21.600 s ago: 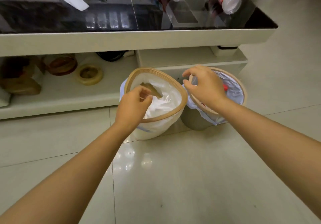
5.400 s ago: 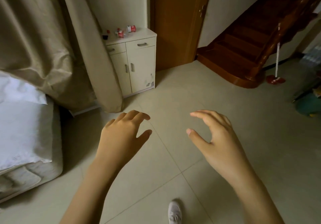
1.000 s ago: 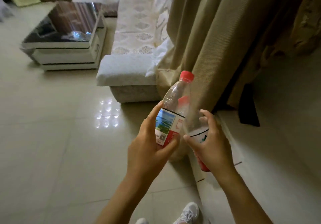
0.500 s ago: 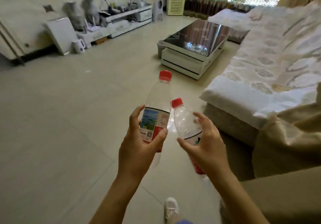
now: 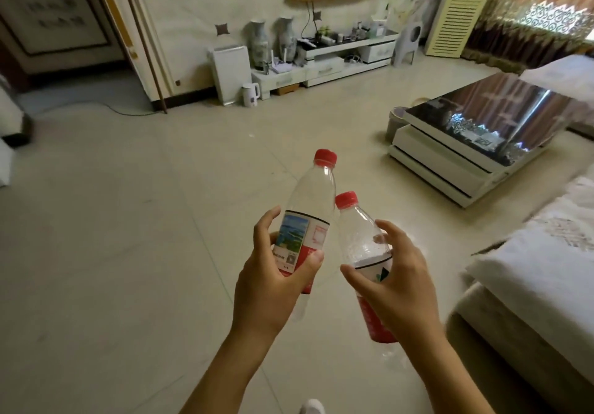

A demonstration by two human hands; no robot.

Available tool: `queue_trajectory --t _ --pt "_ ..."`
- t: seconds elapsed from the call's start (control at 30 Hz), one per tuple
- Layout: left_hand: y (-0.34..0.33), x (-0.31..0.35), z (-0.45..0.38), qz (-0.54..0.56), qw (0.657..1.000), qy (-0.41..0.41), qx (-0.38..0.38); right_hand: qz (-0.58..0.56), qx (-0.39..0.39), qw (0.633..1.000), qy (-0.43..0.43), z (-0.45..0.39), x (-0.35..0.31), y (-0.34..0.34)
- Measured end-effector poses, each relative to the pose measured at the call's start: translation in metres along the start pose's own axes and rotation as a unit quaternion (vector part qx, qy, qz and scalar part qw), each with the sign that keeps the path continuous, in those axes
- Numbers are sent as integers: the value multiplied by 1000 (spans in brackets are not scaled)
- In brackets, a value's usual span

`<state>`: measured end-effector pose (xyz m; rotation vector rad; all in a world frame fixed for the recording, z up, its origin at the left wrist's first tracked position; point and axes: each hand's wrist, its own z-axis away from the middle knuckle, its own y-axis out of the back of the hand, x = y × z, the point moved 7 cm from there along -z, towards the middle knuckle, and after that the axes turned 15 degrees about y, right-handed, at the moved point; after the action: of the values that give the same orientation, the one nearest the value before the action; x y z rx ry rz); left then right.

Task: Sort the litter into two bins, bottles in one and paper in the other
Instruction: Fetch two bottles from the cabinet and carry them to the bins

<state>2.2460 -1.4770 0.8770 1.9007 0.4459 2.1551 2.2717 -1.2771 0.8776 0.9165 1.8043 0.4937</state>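
Tiled floor [image 5: 128,253], glossy coffee table [image 5: 475,143], perhaps glass-topped

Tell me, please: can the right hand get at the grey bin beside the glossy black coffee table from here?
Probably not yet. The right hand already holds a clear plastic bottle with a red cap, and the grey bin stands far across the bare tiled floor, beside the glossy black coffee table. The way looks free for walking.

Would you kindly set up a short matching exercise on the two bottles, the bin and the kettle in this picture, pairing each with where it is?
Things:
1. taller bottle
2. shorter bottle
3. bin
4. white kettle

Places:
A. on the floor by the low TV cabinet
B. held in the right hand
C. beside the far end of the coffee table
D. held in the left hand

Pairs: 1-D, 2-B, 3-C, 4-A
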Motion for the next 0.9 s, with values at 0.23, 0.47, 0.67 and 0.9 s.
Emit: queue_trajectory --t 0.23,0.47,0.67,0.9 --pt "-1 8 -101 -37 998 9 58 -23 -12 1000 6 -96 24 -46" --pt "18 -5 -236 -19 995 32 87 -12 -35 999 2 -207 44 -113" --pt "23 10 -366 8 998 45 51 11 -13 1000 0 -328 48 -146" --pt "12 36 -489 36 998 42 11 28 2 999 -20 -435 73 -170"
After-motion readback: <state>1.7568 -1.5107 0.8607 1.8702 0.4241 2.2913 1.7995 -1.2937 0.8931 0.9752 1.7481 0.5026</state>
